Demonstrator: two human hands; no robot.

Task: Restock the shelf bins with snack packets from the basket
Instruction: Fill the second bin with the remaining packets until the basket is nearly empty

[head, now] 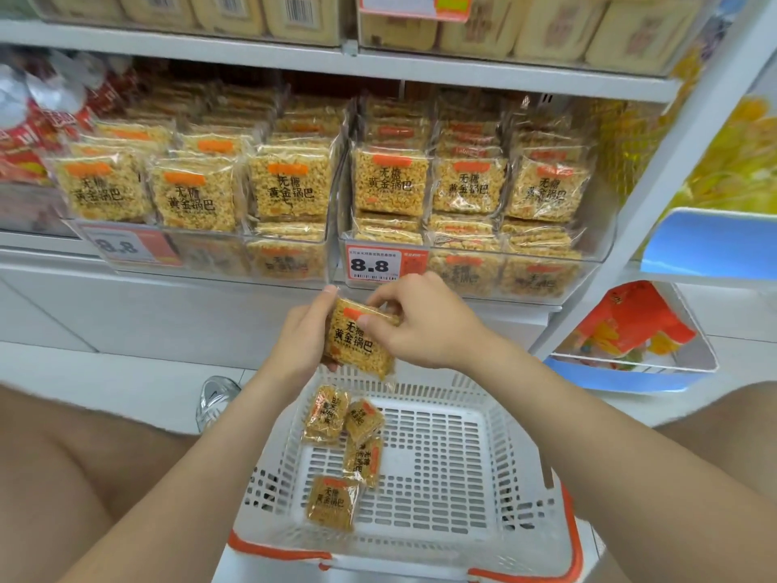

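Note:
A yellow snack packet [357, 342] with an orange label is held above the white basket [521, 448]. My left hand [300, 338] grips its left edge from behind. My right hand [420, 321] pinches its top right corner. Several more packets [332, 502] lie in the left half of the basket. Two clear shelf bins, the left bin [202, 254] and the right bin [588, 267], stand just beyond my hands, both packed with rows of the same packets.
A price tag reading 8.8 [372, 265] hangs on the right bin's front. The white shelf post [656, 170] rises at the right, with blue side trays [706, 246] of other goods beyond. My knees flank the basket; a shoe [216, 399] rests on the floor.

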